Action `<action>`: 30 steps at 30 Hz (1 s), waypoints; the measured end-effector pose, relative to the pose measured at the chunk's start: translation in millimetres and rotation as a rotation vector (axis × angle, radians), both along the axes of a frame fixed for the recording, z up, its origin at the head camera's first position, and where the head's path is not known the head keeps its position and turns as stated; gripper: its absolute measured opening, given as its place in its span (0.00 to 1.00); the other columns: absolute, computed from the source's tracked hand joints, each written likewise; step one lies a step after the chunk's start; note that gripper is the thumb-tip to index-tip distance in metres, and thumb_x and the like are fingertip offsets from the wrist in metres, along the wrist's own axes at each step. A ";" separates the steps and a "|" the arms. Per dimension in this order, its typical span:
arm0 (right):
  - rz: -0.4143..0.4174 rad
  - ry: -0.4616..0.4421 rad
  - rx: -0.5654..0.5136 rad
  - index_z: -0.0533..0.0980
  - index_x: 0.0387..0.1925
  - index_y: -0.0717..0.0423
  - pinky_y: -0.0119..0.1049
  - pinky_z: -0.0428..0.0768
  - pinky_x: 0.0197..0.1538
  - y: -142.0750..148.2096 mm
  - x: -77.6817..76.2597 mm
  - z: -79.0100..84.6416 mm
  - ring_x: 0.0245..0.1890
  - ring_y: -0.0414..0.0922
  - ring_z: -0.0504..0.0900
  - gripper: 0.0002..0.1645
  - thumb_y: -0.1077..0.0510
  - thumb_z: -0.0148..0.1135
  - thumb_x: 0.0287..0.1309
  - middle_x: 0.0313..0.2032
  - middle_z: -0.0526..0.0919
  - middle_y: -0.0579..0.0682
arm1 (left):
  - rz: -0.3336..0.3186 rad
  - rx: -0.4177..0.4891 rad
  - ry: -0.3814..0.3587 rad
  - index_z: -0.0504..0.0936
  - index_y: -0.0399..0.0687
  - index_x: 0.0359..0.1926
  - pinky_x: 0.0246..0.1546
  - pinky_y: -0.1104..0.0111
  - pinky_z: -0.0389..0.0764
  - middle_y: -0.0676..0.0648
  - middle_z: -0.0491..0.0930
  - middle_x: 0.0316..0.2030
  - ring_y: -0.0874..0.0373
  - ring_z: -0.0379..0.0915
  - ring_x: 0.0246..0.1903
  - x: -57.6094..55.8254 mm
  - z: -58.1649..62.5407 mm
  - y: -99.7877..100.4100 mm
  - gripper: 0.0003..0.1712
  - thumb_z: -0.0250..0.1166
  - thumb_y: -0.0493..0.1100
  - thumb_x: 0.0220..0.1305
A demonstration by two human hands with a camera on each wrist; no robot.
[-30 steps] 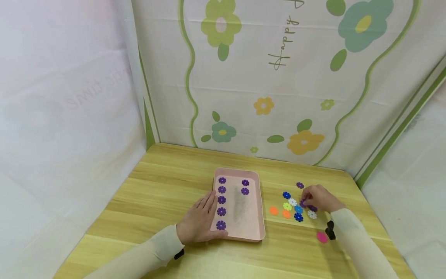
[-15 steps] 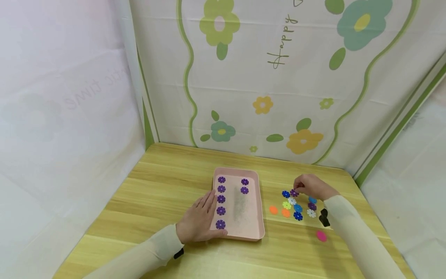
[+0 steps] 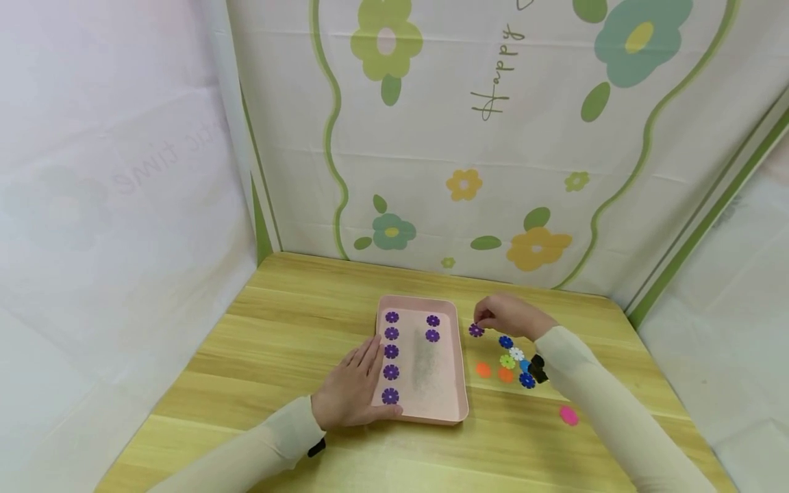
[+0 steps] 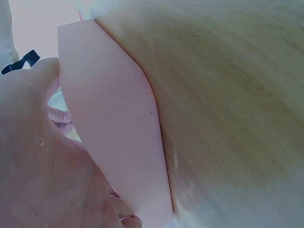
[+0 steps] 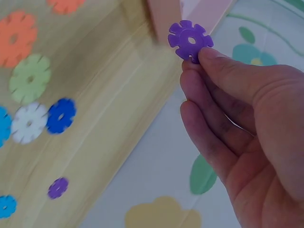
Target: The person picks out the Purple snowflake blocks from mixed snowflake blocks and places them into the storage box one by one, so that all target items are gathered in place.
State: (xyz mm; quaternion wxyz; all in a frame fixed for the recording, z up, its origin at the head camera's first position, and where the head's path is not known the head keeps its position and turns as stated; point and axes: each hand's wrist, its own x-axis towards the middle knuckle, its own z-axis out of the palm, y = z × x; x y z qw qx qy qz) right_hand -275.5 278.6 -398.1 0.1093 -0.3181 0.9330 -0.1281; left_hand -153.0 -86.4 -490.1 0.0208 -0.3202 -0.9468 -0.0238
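My right hand [image 3: 510, 316] pinches a purple snowflake disc [image 5: 180, 43] between thumb and fingertips, just right of the pink tray [image 3: 444, 404]. My left hand [image 3: 346, 397] rests over the tray's near left side, fingers straight along the rim and thumb at the near corner. In the left wrist view the palm lies against the tray's outer wall [image 4: 114, 104]. Inside the tray, several purple discs [image 3: 391, 351] form a column at the left. Two more purple discs [image 3: 433, 335] lie at the far right.
Loose discs lie right of the tray: orange [image 3: 483, 370], yellow-green [image 5: 30, 78], white [image 5: 29, 123], dark blue [image 5: 61, 116] and light blue among them. A purple disc [image 5: 58, 188] lies apart from these. A pink disc [image 3: 569, 415] is nearer the front. A printed cloth [image 3: 431, 171] hangs behind the table.
My right hand has picked a purple disc from the pile and carried it left, close to the tray's right side. The left hand has stayed on the tray.
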 end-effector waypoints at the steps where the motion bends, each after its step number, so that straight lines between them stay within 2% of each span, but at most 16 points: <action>1: 0.012 0.001 -0.003 0.87 0.35 0.51 0.32 0.83 0.38 -6.3 -0.6 1.1 0.30 0.37 0.81 0.08 0.62 0.66 0.71 0.33 0.89 0.43 | 0.004 -0.008 0.001 0.58 0.31 0.80 0.81 0.50 0.63 0.31 0.52 0.82 0.38 0.53 0.82 -0.7 -1.0 -0.2 0.69 0.40 0.87 0.66; 5: 0.072 0.010 -0.013 0.88 0.34 0.52 0.30 0.80 0.35 -28.8 -1.5 1.8 0.27 0.35 0.77 0.08 0.63 0.67 0.71 0.32 0.90 0.44 | 0.011 -0.009 -0.016 0.57 0.30 0.80 0.80 0.49 0.63 0.31 0.52 0.82 0.38 0.52 0.82 -0.7 0.8 -0.1 0.68 0.44 0.86 0.66; 11: 0.135 0.006 -0.042 0.87 0.34 0.55 0.28 0.79 0.35 -52.7 -0.7 -6.1 0.26 0.34 0.74 0.06 0.65 0.68 0.69 0.32 0.90 0.48 | 0.015 -0.006 -0.070 0.58 0.29 0.80 0.80 0.48 0.64 0.30 0.53 0.82 0.36 0.53 0.82 3.6 14.9 1.3 0.66 0.50 0.83 0.67; 14: 0.148 -0.014 -0.050 0.87 0.35 0.57 0.28 0.80 0.35 -61.5 -0.1 -13.3 0.27 0.33 0.76 0.06 0.66 0.68 0.68 0.32 0.90 0.50 | 0.027 -0.023 -0.089 0.56 0.30 0.81 0.81 0.50 0.63 0.31 0.52 0.83 0.38 0.52 0.82 4.3 18.0 2.0 0.66 0.49 0.83 0.67; 20: 0.102 -0.073 -0.043 0.89 0.37 0.57 0.27 0.84 0.38 -73.7 1.0 -28.4 0.29 0.34 0.80 0.06 0.65 0.68 0.69 0.35 0.91 0.49 | 0.033 -0.026 -0.096 0.56 0.31 0.81 0.81 0.51 0.62 0.32 0.51 0.83 0.38 0.51 0.83 4.0 17.4 2.6 0.67 0.48 0.84 0.67; 23: 0.122 -0.054 -0.042 0.89 0.36 0.58 0.27 0.85 0.37 -77.6 0.7 -34.1 0.29 0.36 0.82 0.06 0.67 0.68 0.67 0.34 0.91 0.50 | 0.032 -0.029 -0.082 0.56 0.31 0.81 0.81 0.51 0.63 0.32 0.51 0.83 0.38 0.51 0.83 3.7 17.0 2.6 0.67 0.48 0.84 0.67; 27: 0.175 -0.020 -0.039 0.90 0.35 0.61 0.30 0.87 0.39 -81.4 0.6 -39.9 0.33 0.44 0.88 0.06 0.69 0.69 0.66 0.34 0.92 0.54 | 0.029 -0.037 -0.075 0.56 0.31 0.81 0.81 0.51 0.63 0.32 0.51 0.83 0.38 0.51 0.83 2.8 16.4 2.3 0.67 0.47 0.84 0.67; 30: 0.171 -0.035 -0.028 0.90 0.35 0.62 0.31 0.87 0.40 -83.5 0.8 -43.5 0.35 0.47 0.89 0.06 0.69 0.69 0.66 0.35 0.92 0.55 | 0.024 -0.033 -0.078 0.56 0.30 0.81 0.81 0.51 0.63 0.31 0.52 0.83 0.38 0.51 0.82 2.9 17.1 2.1 0.67 0.47 0.84 0.67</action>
